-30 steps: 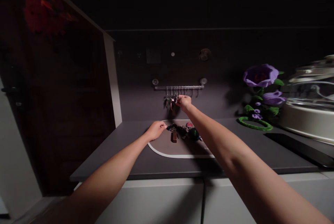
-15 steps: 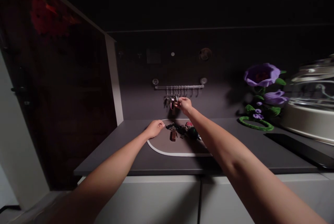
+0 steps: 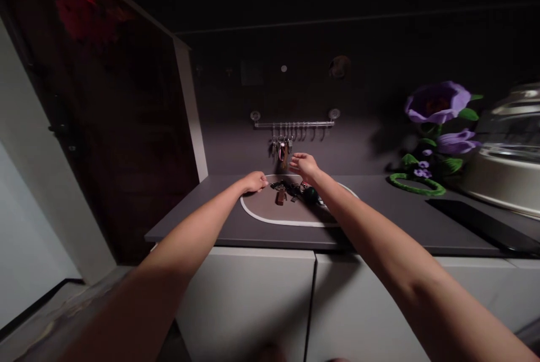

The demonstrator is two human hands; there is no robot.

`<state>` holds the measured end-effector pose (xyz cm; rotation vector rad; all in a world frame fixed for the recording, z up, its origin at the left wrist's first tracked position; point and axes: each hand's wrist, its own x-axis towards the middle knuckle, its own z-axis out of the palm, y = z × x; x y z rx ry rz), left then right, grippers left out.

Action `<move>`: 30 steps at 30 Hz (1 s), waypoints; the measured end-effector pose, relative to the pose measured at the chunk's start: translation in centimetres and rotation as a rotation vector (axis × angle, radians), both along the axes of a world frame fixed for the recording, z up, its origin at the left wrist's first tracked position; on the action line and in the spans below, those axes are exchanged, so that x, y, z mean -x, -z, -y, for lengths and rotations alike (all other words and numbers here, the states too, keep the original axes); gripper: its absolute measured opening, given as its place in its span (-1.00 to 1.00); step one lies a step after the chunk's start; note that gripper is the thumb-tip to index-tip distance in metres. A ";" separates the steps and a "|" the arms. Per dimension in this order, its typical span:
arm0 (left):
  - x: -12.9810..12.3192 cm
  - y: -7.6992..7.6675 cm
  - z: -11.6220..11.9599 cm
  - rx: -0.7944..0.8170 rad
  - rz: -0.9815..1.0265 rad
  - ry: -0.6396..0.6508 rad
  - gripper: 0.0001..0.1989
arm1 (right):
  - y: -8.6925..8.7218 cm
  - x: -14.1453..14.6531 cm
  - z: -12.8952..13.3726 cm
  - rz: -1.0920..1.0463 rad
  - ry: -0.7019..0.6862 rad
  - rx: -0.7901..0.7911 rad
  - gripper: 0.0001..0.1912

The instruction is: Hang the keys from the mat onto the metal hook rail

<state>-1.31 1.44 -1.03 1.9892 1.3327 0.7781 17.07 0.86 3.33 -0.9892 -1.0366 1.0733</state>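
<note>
Pulling back from the hanging keys, my right hand [image 3: 304,166] now sits lower and well clear of them, above the far edge of the mat, fingers spread open and holding nothing. A bunch of keys [image 3: 279,147] hangs from the hooks of a metal rail [image 3: 294,124] fixed to the dark backsplash [image 3: 236,148], with a brown fob [image 3: 283,158] dangling among them. My left hand [image 3: 255,182] reaches in over the mat's left side, its fingers curled and just beside a second heap of keys [image 3: 289,186]; in this dim light I cannot tell whether they pinch anything. That heap lies on an oval taupe mat with a white border [image 3: 261,211], along with a brown leather fob [image 3: 280,197] and a round dark green fob [image 3: 311,195]. The mat rests on a dark grey worktop [image 3: 189,221] above white cabinet doors [image 3: 248,306]. Farther right stand purple artificial flowers [image 3: 437,102] with a green ring [image 3: 417,185] at their base, then a metal pot with a glass lid [image 3: 506,171]. A dark glossy panel [image 3: 126,143] closes off the left side.
</note>
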 end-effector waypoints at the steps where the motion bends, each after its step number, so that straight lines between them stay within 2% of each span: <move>1: -0.2 0.0 -0.1 -0.005 0.003 -0.019 -0.81 | 0.3 0.1 0.4 0.021 -0.020 0.000 -0.84; 6: -1.4 0.2 -0.5 -0.053 0.077 -0.100 -0.91 | 2.5 0.5 1.4 0.198 -0.027 -0.055 -0.87; 10: -1.9 0.6 -0.8 -0.227 0.030 -0.103 -0.86 | 3.8 0.2 1.2 0.486 0.039 -0.248 -0.87; 14: -1.7 1.2 -1.6 -0.336 -0.059 -0.099 -0.82 | 4.0 -0.1 1.0 0.780 0.061 -0.400 -0.86; 23: -0.8 1.5 -2.0 -0.486 -0.319 0.068 -0.84 | 4.0 0.3 0.9 1.221 0.028 -0.411 -0.79; 26: -0.7 1.5 -1.9 -0.503 -0.414 0.074 -0.83 | 3.9 0.3 1.0 1.301 0.020 -0.390 -0.76; 30: -0.9 1.6 -1.8 -0.539 -0.443 0.064 -0.85 | 3.8 0.4 1.1 1.349 0.024 -0.373 -0.75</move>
